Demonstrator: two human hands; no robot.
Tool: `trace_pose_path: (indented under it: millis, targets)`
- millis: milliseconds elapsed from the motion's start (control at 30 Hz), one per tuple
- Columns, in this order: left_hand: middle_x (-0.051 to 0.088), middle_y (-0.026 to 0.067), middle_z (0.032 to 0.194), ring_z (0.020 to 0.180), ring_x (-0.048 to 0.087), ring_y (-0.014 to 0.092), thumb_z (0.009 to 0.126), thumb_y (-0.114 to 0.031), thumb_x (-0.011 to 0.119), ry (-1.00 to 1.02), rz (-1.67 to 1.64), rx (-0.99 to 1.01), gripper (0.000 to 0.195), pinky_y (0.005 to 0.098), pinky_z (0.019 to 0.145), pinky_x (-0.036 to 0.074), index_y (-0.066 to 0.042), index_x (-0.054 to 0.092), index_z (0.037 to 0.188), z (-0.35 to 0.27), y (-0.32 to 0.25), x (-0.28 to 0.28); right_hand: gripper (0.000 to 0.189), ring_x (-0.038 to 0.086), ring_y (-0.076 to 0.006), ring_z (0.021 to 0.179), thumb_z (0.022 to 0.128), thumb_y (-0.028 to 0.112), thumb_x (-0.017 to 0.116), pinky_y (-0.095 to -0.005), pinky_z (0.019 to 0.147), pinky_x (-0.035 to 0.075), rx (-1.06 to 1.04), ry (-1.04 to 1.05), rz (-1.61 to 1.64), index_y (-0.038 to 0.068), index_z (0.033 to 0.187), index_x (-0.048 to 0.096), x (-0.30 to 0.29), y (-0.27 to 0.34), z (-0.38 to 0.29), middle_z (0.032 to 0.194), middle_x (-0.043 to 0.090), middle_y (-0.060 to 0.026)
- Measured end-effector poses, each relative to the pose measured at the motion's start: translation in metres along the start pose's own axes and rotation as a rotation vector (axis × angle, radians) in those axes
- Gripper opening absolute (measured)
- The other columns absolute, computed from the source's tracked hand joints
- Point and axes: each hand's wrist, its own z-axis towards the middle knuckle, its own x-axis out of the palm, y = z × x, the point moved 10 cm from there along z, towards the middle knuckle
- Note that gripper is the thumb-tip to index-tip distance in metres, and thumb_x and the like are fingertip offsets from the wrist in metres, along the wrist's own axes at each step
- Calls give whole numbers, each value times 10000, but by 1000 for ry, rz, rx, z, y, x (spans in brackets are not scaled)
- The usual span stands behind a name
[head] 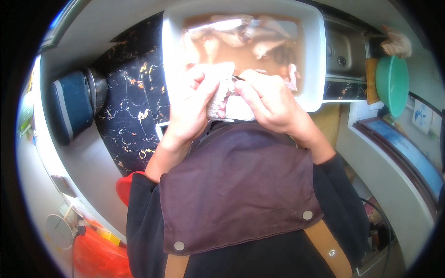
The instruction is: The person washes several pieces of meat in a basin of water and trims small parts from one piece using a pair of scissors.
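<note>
My left hand (pixel 194 100) grips a pale, bumpy-edged piece (pixel 221 93) that looks like raw meat or skin, with pink parts along it. My right hand (pixel 266 97) pinches a small dark tool (pixel 238 78), perhaps tweezers, its tip against the piece's upper right edge. Both hands are over the near rim of a large white plastic tub (pixel 314 62). Cloudy brownish water fills the tub, with several pale pieces of raw meat (pixel 266 47) in it. A loose pink scrap (pixel 293 77) lies at the tub's right side. White material shows below the hands.
A black marble-patterned counter (pixel 135 87) bears a dark blue container (pixel 74 106) and a metal bowl (pixel 97 88) at left. A steel sink (pixel 344 52) is right of the tub, with a green basin (pixel 393 85) beyond. A red basin (pixel 124 187) stands lower left.
</note>
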Motion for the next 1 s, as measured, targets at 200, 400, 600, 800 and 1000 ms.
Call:
trace_pose_path:
  millis: [200,400,600,800,1000]
  targets:
    - [651,86,861,621,593,124,1029,-140,497,-17,-28,-8,287,246,557,502,32,550,1252,-1,3,-5,142,625,-358,719,917,146,614,-428,644,496,-99,-19,-68,26,840,602,3,11,1,743,615,-155]
    - [655,83,877,623,595,119,1024,-133,505,14,0,12,290,243,560,504,27,542,1263,-2,1,-3,138,620,-355,705,906,141,628,-431,628,488,-81,-13,-88,26,834,606,5,11,2,730,610,-151]
    - [654,82,877,618,593,114,1024,-129,505,11,-22,9,281,236,559,502,25,542,1256,-3,2,-3,138,621,-346,704,909,143,623,-424,620,487,-102,-13,-97,25,840,608,5,12,2,720,601,-148]
    - [651,84,871,613,590,112,1024,-134,504,3,-18,-19,276,235,559,501,24,544,1247,-3,2,-1,148,619,-339,690,912,136,618,-418,616,487,-120,-51,-98,26,816,592,5,11,1,706,592,-145]
    - [638,84,840,611,585,116,1024,-140,506,8,-8,-9,274,236,557,496,24,544,1240,-3,3,-3,151,614,-332,678,913,127,612,-413,612,485,-96,-41,-121,26,802,588,5,10,1,690,582,-141]
